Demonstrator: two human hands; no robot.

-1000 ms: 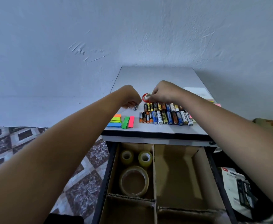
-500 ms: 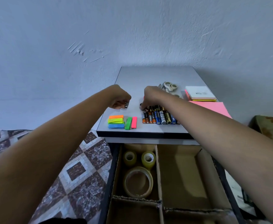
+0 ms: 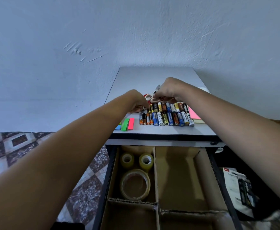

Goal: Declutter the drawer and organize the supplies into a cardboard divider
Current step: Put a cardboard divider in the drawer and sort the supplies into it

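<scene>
Right grip [image 3: 169,92] moved back, just behind batteries [image 3: 166,117]

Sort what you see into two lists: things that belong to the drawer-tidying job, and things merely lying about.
Belonging: rows of cylindrical batteries; small silver-tipped battery pinched by the left hand; brown cardboard divider; three clear tape rolls; neon paper sticky flags; red-handled metal scissors; pink sticky-note pad.
Lying about: black-and-white stapler packet; patterned floor tiles.

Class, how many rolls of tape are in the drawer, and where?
3, all in the cardboard divider's back left compartment: a small roll rear left, a second small roll beside it, a large roll in front. Nearer compartments are partly unseen.
</scene>
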